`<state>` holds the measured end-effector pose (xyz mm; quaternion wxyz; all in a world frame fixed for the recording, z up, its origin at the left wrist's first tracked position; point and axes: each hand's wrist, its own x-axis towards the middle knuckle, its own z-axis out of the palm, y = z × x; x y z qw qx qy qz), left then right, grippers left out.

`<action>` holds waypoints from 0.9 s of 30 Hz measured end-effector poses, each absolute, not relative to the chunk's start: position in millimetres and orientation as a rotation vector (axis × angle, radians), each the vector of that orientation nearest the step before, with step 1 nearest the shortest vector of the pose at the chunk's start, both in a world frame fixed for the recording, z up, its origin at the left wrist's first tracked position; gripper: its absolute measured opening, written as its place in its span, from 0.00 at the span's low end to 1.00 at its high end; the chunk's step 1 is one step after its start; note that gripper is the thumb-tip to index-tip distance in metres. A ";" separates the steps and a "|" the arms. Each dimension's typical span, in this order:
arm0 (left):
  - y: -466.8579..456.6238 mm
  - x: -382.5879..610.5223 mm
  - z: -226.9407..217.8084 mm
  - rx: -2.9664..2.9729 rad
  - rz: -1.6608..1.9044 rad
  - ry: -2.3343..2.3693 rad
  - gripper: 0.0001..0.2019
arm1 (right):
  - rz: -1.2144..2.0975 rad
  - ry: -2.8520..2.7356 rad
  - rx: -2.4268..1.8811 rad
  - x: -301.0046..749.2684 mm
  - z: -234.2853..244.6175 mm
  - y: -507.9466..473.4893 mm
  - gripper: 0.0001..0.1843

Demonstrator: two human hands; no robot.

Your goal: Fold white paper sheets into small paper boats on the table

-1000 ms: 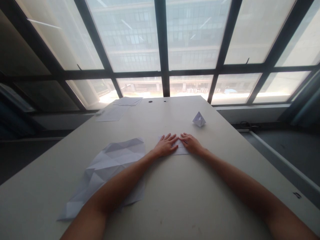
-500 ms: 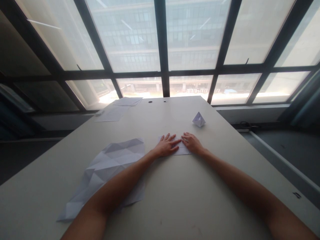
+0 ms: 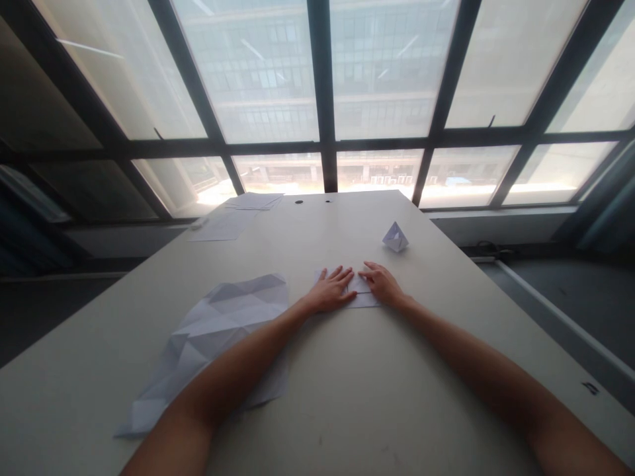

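Note:
My left hand (image 3: pixel 331 291) lies flat with its fingers spread on a small white folded paper (image 3: pixel 361 295) in the middle of the table (image 3: pixel 347 383). My right hand (image 3: pixel 381 284) rests on the paper's right side, fingers stretched out and pressing down. Most of the paper is hidden under both hands. A small folded paper pyramid (image 3: pixel 395 237) stands a little beyond my right hand.
A large creased sheet (image 3: pixel 218 344) lies at the left, partly under my left forearm. Flat sheets (image 3: pixel 233 215) sit at the far left corner. Two dark holes (image 3: pixel 312 200) mark the table's far edge, with big windows behind. The table's right edge drops to the floor.
My left index finger has drawn back a little to the left. My right hand has shifted slightly on the paper. Nothing else has moved.

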<state>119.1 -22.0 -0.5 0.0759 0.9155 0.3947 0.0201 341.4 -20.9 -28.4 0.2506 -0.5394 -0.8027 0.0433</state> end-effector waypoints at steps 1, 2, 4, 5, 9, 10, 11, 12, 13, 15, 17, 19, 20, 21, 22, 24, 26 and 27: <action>-22.1 119.2 -0.7 2.746 0.062 1.187 0.37 | 0.113 -2.209 -1.445 341.6 -27.4 -21.8 0.19; -22.2 119.3 -0.8 2.746 0.064 1.187 0.37 | 0.108 -2.236 -1.421 341.8 -26.3 -22.8 0.19; -22.4 119.2 -0.9 2.745 0.066 1.187 0.37 | 0.104 -2.282 -1.390 342.2 -24.0 -24.8 0.20; -22.4 119.1 -1.0 2.744 0.067 1.188 0.37 | 0.108 -2.297 -1.388 342.5 -23.0 -25.6 0.20; -22.8 119.0 -1.0 2.743 0.071 1.200 0.37 | 0.121 -2.326 -1.391 342.0 -20.3 -27.4 0.21; -22.8 119.0 -1.0 2.744 0.067 1.201 0.37 | 0.117 -2.325 -1.384 341.6 -19.9 -27.6 0.20; -22.9 119.0 -1.0 2.745 0.064 1.203 0.37 | 0.113 -2.322 -1.372 341.2 -19.5 -27.6 0.20; -22.9 118.9 -0.9 2.745 0.060 1.205 0.37 | 0.112 -2.317 -1.357 340.9 -19.0 -27.5 0.20; -22.9 118.8 -0.9 2.746 0.058 1.206 0.37 | 0.113 -2.311 -1.341 340.9 -18.5 -27.2 0.19; -22.8 118.6 -0.8 2.748 0.054 1.209 0.38 | 0.123 -2.303 -1.319 342.2 -17.1 -26.1 0.17; -22.8 118.6 -0.7 2.749 0.049 1.213 0.38 | 0.144 -2.293 -1.309 345.5 -15.4 -24.3 0.15; -22.8 118.7 -0.6 2.747 0.044 1.219 0.38 | 0.173 -2.283 -1.281 349.8 -13.7 -22.0 0.14; -22.8 118.8 -0.5 2.746 0.044 1.220 0.38 | 0.185 -2.283 -1.255 352.0 -12.9 -20.9 0.14; -22.8 118.9 -0.4 2.744 0.046 1.220 0.39 | 0.197 -2.286 -1.223 354.0 -12.4 -20.0 0.13; -22.6 118.9 -0.4 2.742 0.049 1.221 0.39 | 0.209 -2.290 -1.191 355.6 -12.1 -19.2 0.13; -22.0 118.9 -0.5 2.736 0.055 1.221 0.38 | 0.250 -2.284 -1.146 358.2 -12.9 -18.1 0.12; -20.9 118.7 -1.3 2.727 0.059 1.220 0.37 | 0.311 -2.241 -1.130 360.3 -15.2 -17.2 0.11; -20.2 118.6 -1.9 2.721 0.061 1.221 0.36 | 0.340 -2.222 -1.122 361.6 -16.8 -16.5 0.11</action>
